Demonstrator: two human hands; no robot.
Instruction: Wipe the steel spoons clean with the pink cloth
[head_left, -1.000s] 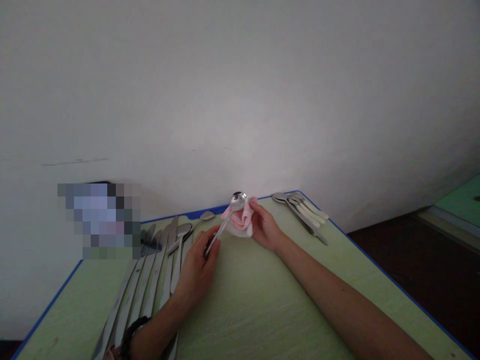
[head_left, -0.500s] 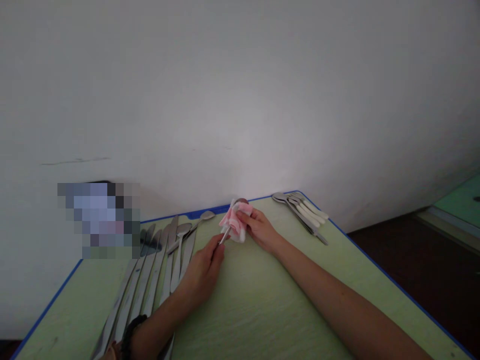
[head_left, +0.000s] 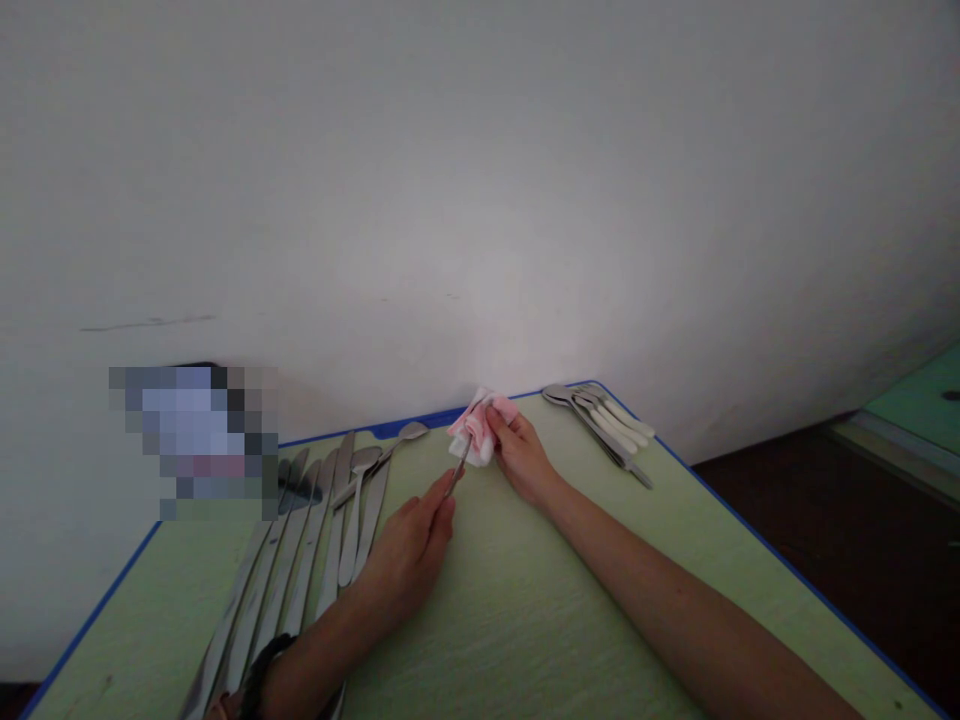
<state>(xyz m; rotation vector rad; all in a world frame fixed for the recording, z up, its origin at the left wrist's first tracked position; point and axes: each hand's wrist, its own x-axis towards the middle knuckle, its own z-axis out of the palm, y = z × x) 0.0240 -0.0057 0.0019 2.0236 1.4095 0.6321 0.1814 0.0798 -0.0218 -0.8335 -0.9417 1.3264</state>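
Observation:
My left hand (head_left: 418,535) is closed around the handle of a metal spoon (head_left: 457,476), which points up and away over the table. A crumpled pink and white cloth (head_left: 474,432) wraps the far end of the spoon and hides its bowl. Pinched in my right hand (head_left: 523,455), the cloth presses around the metal. To the left of my left hand lie several table knives (head_left: 289,560), side by side. Two loose spoons, one of them a spoon (head_left: 366,462) with its bowl toward the wall, rest across them.
At the table's far right corner, metal spoons (head_left: 556,396) lie stacked beside several white-handled forks (head_left: 622,430). A blurred-out object (head_left: 195,430) stands at the back left. The green table (head_left: 487,620) has a blue edge and meets a pale wall (head_left: 480,200).
The cloth has shifted slightly up and right with my right hand, now covering the spoon's bowl, whose tip showed before. My left hand still grips the handle, slightly turned.

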